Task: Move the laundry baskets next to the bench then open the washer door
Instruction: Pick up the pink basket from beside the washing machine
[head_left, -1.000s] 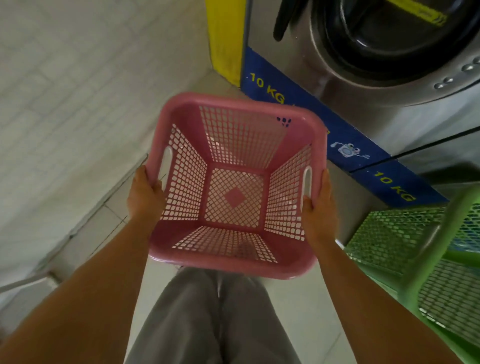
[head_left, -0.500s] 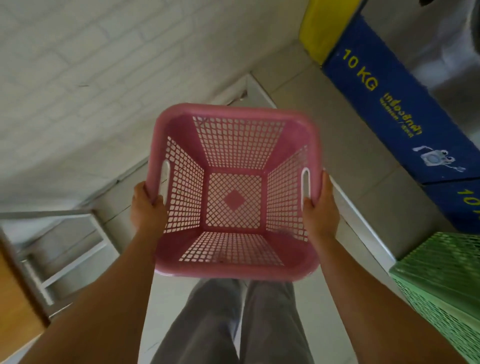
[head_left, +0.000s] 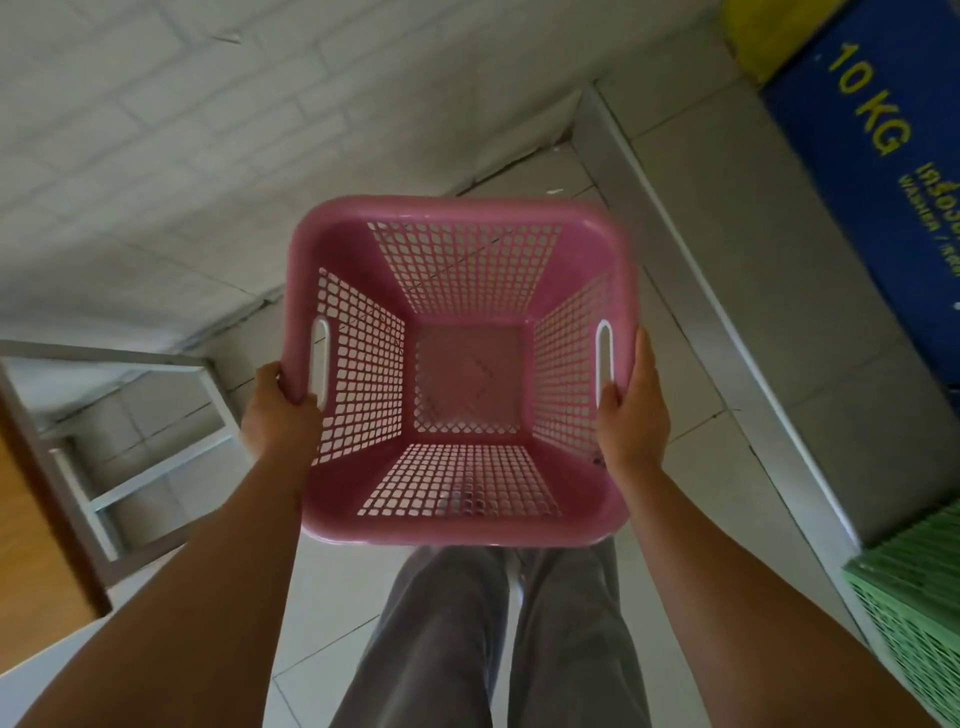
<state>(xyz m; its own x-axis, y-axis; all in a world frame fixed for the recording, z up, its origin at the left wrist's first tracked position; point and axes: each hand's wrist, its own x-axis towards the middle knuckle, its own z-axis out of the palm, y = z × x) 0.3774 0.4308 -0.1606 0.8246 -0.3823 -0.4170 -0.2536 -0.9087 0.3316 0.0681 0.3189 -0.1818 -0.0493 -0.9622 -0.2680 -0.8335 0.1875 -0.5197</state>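
I hold an empty pink mesh laundry basket (head_left: 457, 223) in front of me, above the tiled floor. My left hand (head_left: 278, 415) grips its left rim by the handle slot. On the opposite rim my right hand (head_left: 631, 415) does the same. A green basket (head_left: 914, 613) stands on the floor at the lower right. The bench (head_left: 36, 530), with a brown wooden top and a grey metal frame, shows at the left edge. Only the blue "10 KG" base panel of the washer (head_left: 872, 171) is visible at the upper right; its door is out of view.
A white brick wall (head_left: 171, 135) runs across the upper left. A raised grey plinth (head_left: 727, 291) carries the washers on the right. My grey-trousered legs (head_left: 493, 639) are below the basket. Pale floor tiles (head_left: 332, 597) lie between the bench and the plinth.
My view has swung left, away from the washer: its door has left the frame and the bench has come in at the left. Both hands keep hold of the pink basket.
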